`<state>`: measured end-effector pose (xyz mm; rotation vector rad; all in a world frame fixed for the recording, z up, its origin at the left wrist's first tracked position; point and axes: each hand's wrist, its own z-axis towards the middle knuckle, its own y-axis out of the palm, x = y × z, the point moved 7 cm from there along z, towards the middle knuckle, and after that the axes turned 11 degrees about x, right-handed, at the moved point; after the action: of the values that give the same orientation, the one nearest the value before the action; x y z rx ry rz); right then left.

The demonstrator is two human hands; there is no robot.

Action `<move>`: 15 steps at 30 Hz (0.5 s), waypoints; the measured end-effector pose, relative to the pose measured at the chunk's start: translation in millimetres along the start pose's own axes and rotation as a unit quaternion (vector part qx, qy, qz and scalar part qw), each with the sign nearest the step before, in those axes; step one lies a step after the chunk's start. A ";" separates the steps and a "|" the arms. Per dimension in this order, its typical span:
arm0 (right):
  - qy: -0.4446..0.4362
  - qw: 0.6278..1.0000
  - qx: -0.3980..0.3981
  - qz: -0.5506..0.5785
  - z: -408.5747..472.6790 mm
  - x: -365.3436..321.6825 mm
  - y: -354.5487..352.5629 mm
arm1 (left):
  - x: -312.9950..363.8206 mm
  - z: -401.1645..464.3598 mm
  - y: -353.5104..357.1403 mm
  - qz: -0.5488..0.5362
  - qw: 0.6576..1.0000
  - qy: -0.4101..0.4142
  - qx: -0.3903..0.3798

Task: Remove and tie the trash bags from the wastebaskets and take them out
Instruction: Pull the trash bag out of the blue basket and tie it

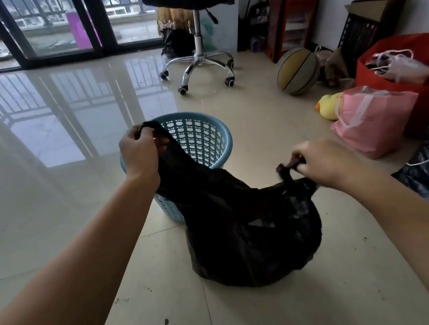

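The black trash bag (251, 228) is already out of the blue wastebasket (199, 139) and its full bottom sits on the tiled floor (51, 209) just in front of the basket, which looks bare of any liner. The left hand (139, 152) has its fingers curled round one drawn-up corner of the bag's mouth, held high over the basket's near rim, and the right hand (321, 162) pinches the opposite corner lower and off to the right, so the mouth is stretched wide between them. The step in hand appears to be the tying. To do it well, both corners should be brought together above the middle of the bag, with the load left resting on the floor so the thin plastic carries no weight while it is knotted. Each hand needs enough free tail past its grip to cross one ear over the other, tuck it under and pull snug; the right tail looks short, so sliding that grip a little lower on the plastic would help. Pulling evenly and outward, not upward, should close the mouth without tearing it or tipping the contents. A second crossing would likely keep the knot from slipping on the carry out.
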<state>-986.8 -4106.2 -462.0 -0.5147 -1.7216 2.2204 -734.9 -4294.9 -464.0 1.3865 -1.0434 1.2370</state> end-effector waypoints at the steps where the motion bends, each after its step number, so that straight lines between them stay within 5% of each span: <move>1: 0.003 0.996 0.052 0.067 1.9 -4.1 -17.1 | 6.7 -2.4 4.3 -0.013 1.000 0.009 -0.015; 3: 0.040 0.968 0.092 0.232 4.0 -7.1 -44.0 | 23.8 -10.5 12.5 -0.014 0.998 0.053 -0.043; 5: 0.098 0.899 0.033 0.425 2.4 -10.5 -57.3 | 41.6 -22.3 19.7 0.001 0.993 0.102 -0.067; 8: 0.151 0.707 -0.086 0.686 -5.3 -28.6 -62.7 | 60.0 -47.1 37.1 0.017 0.982 0.114 -0.152; 10: 0.165 0.631 -0.107 0.751 -8.2 -39.0 -58.6 | 69.2 -73.3 55.0 0.130 0.942 0.172 -0.259; 12: 0.143 0.658 -0.117 0.730 -11.0 -47.9 -49.0 | 73.3 -101.9 67.4 0.254 0.868 0.267 -0.332; 15: 0.025 0.793 -0.205 0.573 -27.1 -70.7 -34.4 | 84.0 -129.9 73.1 0.276 0.818 0.375 -0.336</move>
<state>-911.3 -4104.7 -427.3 -2.1865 -2.1643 2.3251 -817.9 -4178.5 -370.2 -0.0135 -1.1484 1.4310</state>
